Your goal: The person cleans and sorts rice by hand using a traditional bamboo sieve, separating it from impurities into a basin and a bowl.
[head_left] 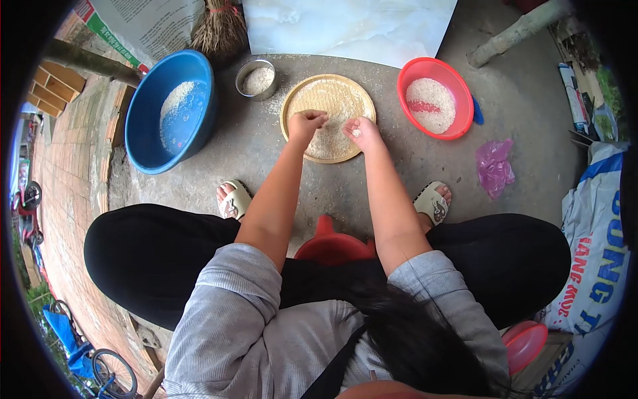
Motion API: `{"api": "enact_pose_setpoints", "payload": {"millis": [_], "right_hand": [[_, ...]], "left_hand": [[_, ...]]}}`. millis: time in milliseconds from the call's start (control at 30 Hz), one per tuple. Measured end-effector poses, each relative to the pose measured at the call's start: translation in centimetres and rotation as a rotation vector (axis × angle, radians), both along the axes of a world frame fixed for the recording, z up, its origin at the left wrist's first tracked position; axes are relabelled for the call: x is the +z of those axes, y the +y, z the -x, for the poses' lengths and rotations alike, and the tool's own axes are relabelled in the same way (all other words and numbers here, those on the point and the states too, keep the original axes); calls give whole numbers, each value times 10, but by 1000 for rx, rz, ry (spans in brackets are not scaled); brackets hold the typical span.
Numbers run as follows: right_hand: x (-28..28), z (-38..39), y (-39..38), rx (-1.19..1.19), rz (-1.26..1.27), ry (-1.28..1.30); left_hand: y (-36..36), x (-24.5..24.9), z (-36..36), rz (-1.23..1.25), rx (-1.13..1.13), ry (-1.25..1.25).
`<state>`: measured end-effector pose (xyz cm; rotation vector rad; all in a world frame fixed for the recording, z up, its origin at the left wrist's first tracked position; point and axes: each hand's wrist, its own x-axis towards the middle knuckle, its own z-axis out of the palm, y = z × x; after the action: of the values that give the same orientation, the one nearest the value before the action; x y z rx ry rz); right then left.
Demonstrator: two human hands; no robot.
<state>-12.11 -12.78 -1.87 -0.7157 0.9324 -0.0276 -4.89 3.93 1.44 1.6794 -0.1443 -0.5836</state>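
Note:
A round woven bamboo tray (325,160) lies on the floor in front of me, with white rice grains (330,90) spread over it. My left hand (307,125) is over the tray's left side, thumb and fingers pinched together; whatever is between the fingertips is too small to make out. Over the right side, my right hand (363,134) is turned palm up with curled fingers, cupping a few whitish grains. The two hands are a short gap apart.
Left of the tray stand a metal bowl (257,94) of rice and a big blue basin (141,126) with some rice. A red basin (404,100) of rice is at the right, near a purple plastic bag (494,167). My sandaled feet flank a red stool (332,246).

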Motion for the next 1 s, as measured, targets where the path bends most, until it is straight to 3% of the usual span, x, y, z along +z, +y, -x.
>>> {"api": "enact_pose_setpoints", "payload": {"millis": [133, 200, 267, 333, 500, 567, 667, 733, 833, 867, 933, 967, 1000], "right_hand": [[31, -5, 16, -29, -170, -54], [31, -8, 14, -47, -368, -139], [30, -11, 10, -22, -338, -170], [21, -15, 3, -19, -282, -157], [15, -14, -6, -95, -188, -88], [14, -11, -5, -139, -203, -65], [11, -9, -1, -154, -81, -26], [8, -7, 1, -77, -122, -41], [13, -6, 9, -87, -122, -29], [14, -7, 10, -88, -125, -29], [14, -8, 8, -112, -350, -98], [13, -9, 8, -114, -351, -95], [14, -10, 7, -123, -325, -104]], "left_hand": [[-11, 53, -20, 58, -275, 126], [-15, 56, -24, -288, -457, -347], [-10, 42, -28, -404, -438, -444], [-2, 32, -19, -532, -344, -769], [8, -4, 34, -521, -619, -773], [11, -32, 40, -391, -410, -713], [10, -32, 21, -490, -244, -542], [5, -10, 8, -323, -60, -222], [-9, 19, -10, 191, -115, 87], [-13, 36, -13, 189, -115, 87], [-19, 64, -15, -87, -391, -38], [-19, 50, -19, -269, -398, -522], [-18, 45, -17, -269, -398, -519]]}}
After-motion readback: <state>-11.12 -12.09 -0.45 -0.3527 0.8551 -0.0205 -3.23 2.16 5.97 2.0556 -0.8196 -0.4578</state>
